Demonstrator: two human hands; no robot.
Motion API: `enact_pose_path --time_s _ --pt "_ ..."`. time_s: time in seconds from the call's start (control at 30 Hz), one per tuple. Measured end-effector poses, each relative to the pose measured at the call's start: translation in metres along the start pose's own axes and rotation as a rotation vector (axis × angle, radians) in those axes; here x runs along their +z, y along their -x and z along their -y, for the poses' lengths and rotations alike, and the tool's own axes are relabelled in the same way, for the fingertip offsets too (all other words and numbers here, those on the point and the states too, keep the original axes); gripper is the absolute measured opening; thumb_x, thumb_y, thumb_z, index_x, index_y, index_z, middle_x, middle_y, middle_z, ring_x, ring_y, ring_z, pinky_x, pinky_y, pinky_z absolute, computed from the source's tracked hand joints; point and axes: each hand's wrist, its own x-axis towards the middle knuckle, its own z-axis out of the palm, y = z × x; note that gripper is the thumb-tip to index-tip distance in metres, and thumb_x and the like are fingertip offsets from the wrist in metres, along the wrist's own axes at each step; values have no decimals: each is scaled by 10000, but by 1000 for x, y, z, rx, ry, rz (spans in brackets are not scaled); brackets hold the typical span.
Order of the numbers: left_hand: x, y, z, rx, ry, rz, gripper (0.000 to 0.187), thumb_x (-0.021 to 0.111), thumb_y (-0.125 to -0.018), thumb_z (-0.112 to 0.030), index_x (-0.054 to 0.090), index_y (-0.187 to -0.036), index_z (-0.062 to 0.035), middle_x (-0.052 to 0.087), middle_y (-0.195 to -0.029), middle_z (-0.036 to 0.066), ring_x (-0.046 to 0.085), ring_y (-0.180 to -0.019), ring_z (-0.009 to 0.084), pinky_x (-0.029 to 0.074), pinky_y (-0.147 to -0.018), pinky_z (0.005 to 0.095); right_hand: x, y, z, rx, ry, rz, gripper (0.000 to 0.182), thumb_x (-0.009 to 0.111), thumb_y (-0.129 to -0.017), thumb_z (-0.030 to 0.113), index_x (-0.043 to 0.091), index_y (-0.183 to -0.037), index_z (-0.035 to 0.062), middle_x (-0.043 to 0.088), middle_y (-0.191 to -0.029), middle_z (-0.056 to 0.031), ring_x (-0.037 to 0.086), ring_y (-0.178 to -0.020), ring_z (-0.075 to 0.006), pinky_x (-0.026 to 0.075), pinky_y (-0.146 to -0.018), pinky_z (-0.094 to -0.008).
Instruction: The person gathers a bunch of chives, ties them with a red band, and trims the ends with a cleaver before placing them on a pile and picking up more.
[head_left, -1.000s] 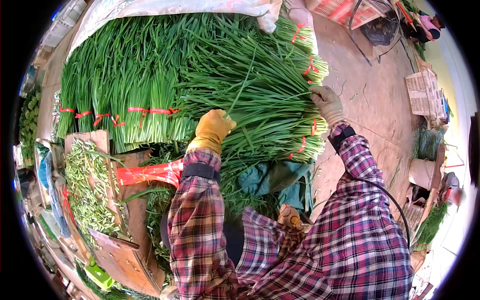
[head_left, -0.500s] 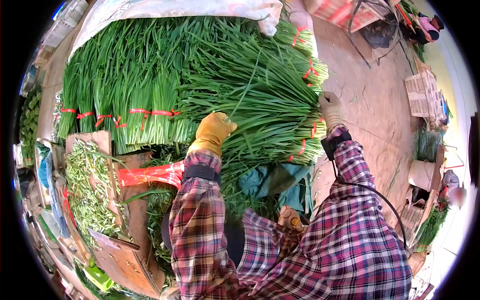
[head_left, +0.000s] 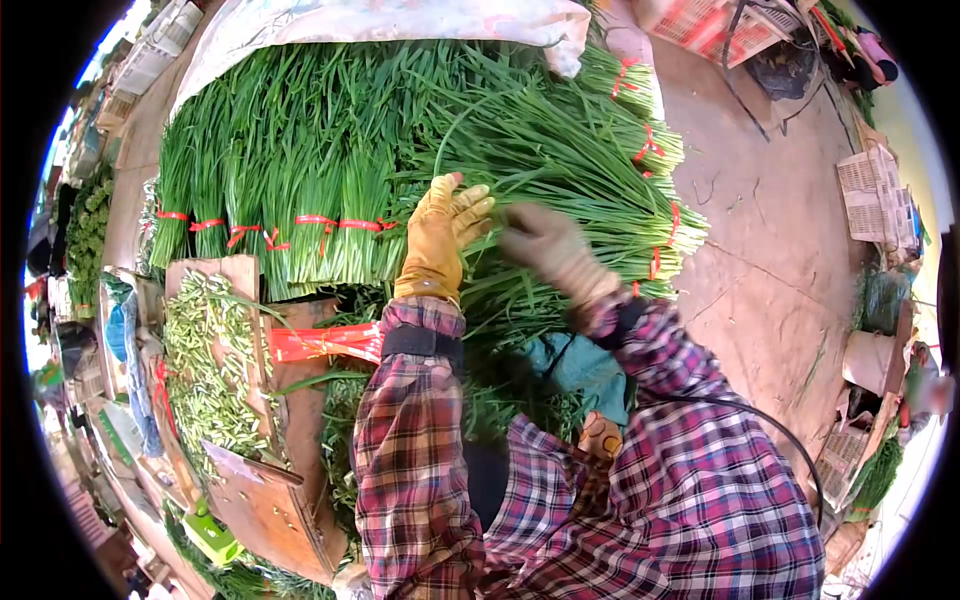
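A wide stack of garlic chive bundles (head_left: pixel 340 130), bound with red ties, lies in front of me. My left hand (head_left: pixel 436 238), in a yellow glove, is over the near side of the leaves with its fingers stretched out and apart. A single long chive leaf (head_left: pixel 452 130) curves up from beside its fingertips. My right hand (head_left: pixel 550 248), in a paler glove, is smeared by motion just right of the left one, above the leaves. Bundles on the right (head_left: pixel 682 232) point their pale cut ends outward.
A wooden board (head_left: pixel 215 270) with chopped stem ends (head_left: pixel 215 370) stands at left, beside red tie strips (head_left: pixel 325 343). White sheeting (head_left: pixel 390 22) covers the stack's far edge. Teal cloth (head_left: pixel 575 370) lies near my lap. Crates (head_left: pixel 875 195) stand at right.
My right hand has left the cut ends at the right and swung left toward my left hand. The left hand has risen slightly and its fingers have spread. The view has shifted a little.
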Motion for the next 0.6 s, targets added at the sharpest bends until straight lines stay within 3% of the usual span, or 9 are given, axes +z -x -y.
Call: enact_pose_path --time_s 0.07,0.13,0.2,0.23,0.3,0.37,0.4,0.5,0.6 --pt "-7 -2 -4 11 23 13 505 386 -935 -422 460 -1172 19 631 -862 123 625 -781 240 504 -681 353 37 -8 1 124 -224 93 258 571 -810 135 593 -1045 29 594 -776 -42 553 -660 -99 467 -610 -224" --pt "-23 -7 -7 83 -37 -22 542 385 -916 -490 489 -1153 -13 588 -660 55 604 -609 210 476 -585 339 30 -7 29 139 -128 130 292 595 -816 168 587 -1059 7 604 -791 -40 569 -681 -99 474 -614 -229" --pt "-20 -1 -34 79 127 -260 513 379 -906 -530 536 -994 -50 358 -522 -24 336 -416 122 345 -452 282 25 0 30 262 -668 272 306 602 -831 185 586 -1070 -5 612 -810 -40 572 -692 -99 476 -620 -227" --pt "-29 -2 -48 85 146 -287 535 357 -909 -538 536 -1014 -44 342 -537 -32 279 -435 108 308 -447 271 20 -2 17 259 -634 200 294 621 -831 172 591 -1069 2 616 -820 -44 573 -693 -98 482 -629 -223" --pt "-42 2 -75 137 171 -335 593 322 -897 -581 535 -1033 -44 332 -555 -40 222 -453 94 245 -440 256 19 -8 -35 43 -484 -168 254 630 -818 173 607 -1014 12 646 -892 -67 588 -752 -127 482 -666 -239" --pt "-47 8 -94 228 148 -375 692 316 -834 -687 535 -1019 -57 408 -580 -32 229 -440 93 227 -436 252 -14 -13 -59 105 390 -152 341 565 -836 293 553 -1134 128 588 -1106 -91 550 -1026 -255 461 -864 -387" --pt "-45 12 -99 231 150 -374 692 316 -834 -687 535 -1019 -57 408 -580 -32 229 -440 93 227 -436 252 -17 -11 -65 102 391 -153 341 565 -836 293 553 -1134 128 588 -1106 -91 550 -1026 -255 461 -864 -387" --pt "-34 18 -110 375 145 -477 692 440 -787 -689 537 -1047 -55 523 -645 6 241 -418 90 230 -435 256 -9 5 -60 100 1011 199 592 484 -816 494 334 -1313 210 371 -1358 -89 363 -1236 -326 259 -1024 -513" --pt "-44 15 -107 388 -19 -408 626 500 -805 -621 541 -1074 -57 514 -636 4 245 -414 86 249 -430 257 0 17 -70 -77 994 288 516 531 -803 455 435 -1245 206 403 -1329 -84 390 -1203 -341 298 -990 -495"
